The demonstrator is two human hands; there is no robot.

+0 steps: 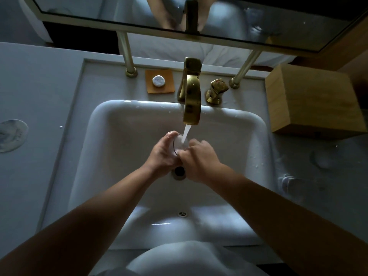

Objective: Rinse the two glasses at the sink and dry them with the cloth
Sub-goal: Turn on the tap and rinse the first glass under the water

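One clear drinking glass is plainly in view, held over the middle of the white sink directly under the single stream of water falling from the brass faucet. Two hands meet on it: the left hand is wrapped round its left side with fingers curled over the rim, and the right hand is curled against its right side, covering most of the wall, so only the rim and a little of the side show. One dark drain sits just below the hands, and one small overflow hole lies in the near wall. On the grey surface behind the basin are one brass handle, one orange dish carrying one round white soap, and one wooden box at the right. A faint glassy shape on the right of the surface is too dim to identify. The mirror above is cut off by the frame's top edge.
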